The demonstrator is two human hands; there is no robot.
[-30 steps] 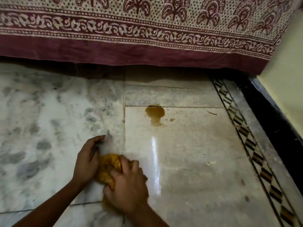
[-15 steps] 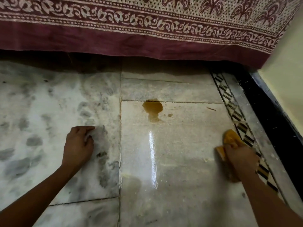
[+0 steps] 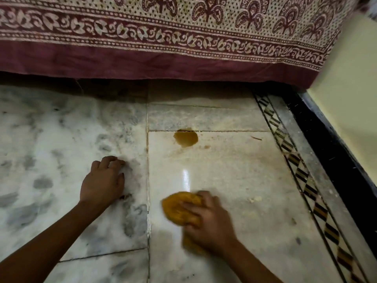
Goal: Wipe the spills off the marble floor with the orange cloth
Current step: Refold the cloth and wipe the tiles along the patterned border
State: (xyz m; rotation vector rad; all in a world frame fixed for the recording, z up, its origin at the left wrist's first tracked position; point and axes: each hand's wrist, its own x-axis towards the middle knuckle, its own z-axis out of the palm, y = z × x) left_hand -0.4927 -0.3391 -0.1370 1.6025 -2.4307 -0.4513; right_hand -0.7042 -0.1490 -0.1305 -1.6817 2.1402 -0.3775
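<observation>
A: Our right hand [image 3: 210,223] is bunched over the orange cloth [image 3: 179,207], with the fingers curled round it and pressing it down on the marble floor [image 3: 234,176]. It's blurred, so we judge it to be mid-stroke.

B: And our left hand [image 3: 102,184]?

A: It holds nothing. It lies palm down on the grey-veined slab, just left of the joint, with the fingers loosely bent and the tips on the stone. We seem to be leaning on it.

B: Where's the mess?

A: The brown spill [image 3: 185,138] sits further out on the pale slab, against the cross joint and well apart from the cloth. A faint smear runs off it to the left. A pale speck [image 3: 255,199] lies to the right of the cloth.

B: So how do we do this well?

A: We should come at the puddle from its outer edge and draw it inward instead of pushing it into the joint. Then we turn the cloth to a clean face and pass over the smear and the speck.

B: Anything to avoid?

A: The printed bedcover [image 3: 183,37] hangs just beyond the spill, and the inlaid border [image 3: 302,176] runs along the right. We'd keep the wet cloth off the fabric.
</observation>
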